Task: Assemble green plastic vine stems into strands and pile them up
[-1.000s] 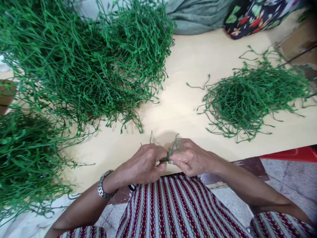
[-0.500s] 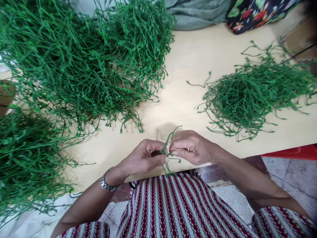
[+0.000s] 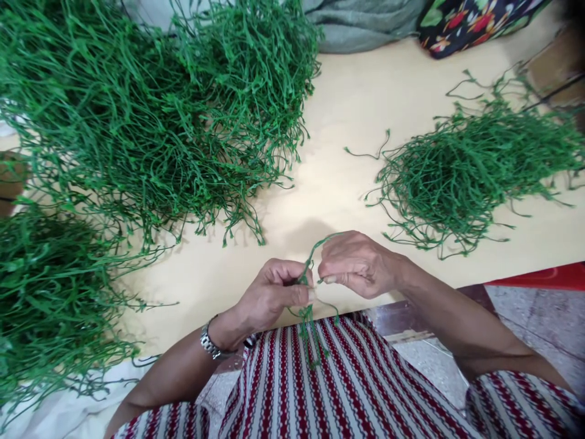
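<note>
Close to the table's front edge, my left hand (image 3: 276,292) pinches a few thin green artificial stems (image 3: 309,332) between thumb and fingers. Their ends dangle below the hand, over the striped clothing, and one strand arches up toward my right hand (image 3: 359,265). That hand is closed in a pinch beside the left one, with a small green tip showing at its thumb. What else lies inside the right fingers is hidden. A large heap of similar green stems (image 3: 150,122) spreads over the left, and a smaller pile (image 3: 466,177) lies at the right.
A lower-left heap of stems (image 3: 50,292) reaches the table's near side. One loose stem (image 3: 368,152) lies left of the smaller pile. Grey cloth (image 3: 365,24) and a floral cloth (image 3: 466,27) rest at the back. A cardboard piece (image 3: 555,67) stands back right; something red (image 3: 543,276) shows below the edge.
My right hand has pulled slightly away from the left, and the upper strand now bends over toward it. The stems' lower ends hang further down below my left hand.
</note>
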Tool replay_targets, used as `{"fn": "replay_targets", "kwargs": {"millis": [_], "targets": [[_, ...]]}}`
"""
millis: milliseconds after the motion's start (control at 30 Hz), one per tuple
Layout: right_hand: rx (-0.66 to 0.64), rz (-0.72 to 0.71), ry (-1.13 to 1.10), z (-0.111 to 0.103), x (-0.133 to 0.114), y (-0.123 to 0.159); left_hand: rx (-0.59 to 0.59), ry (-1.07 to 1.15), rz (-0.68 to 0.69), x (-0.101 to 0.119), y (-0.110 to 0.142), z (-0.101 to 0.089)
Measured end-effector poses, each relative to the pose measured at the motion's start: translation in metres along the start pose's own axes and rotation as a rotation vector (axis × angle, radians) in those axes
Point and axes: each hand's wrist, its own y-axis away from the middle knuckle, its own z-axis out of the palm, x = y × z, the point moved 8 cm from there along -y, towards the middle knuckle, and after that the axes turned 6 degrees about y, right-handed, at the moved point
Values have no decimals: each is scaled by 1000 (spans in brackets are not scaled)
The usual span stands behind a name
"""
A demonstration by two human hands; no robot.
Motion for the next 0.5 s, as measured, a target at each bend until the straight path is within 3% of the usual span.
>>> {"fn": "replay_targets", "kwargs": {"millis": [67,133,200,300,367,500], "targets": [[166,146,32,-26,14,7,-37,-45,138,20,7,-2],[238,250,48,-40,20,11,28,-115,276,39,11,-12],[144,220,-28,-30,12,5,113,-196,296,44,7,-20],[85,348,-183,-3,9,-3,221,-264,262,35,-5,-25],[71,417,-222,14,9,-7,270,-239,258,26,-11,-26],[65,418,-174,31,7,-8,336,-111,242,7,-14,-32]]}}
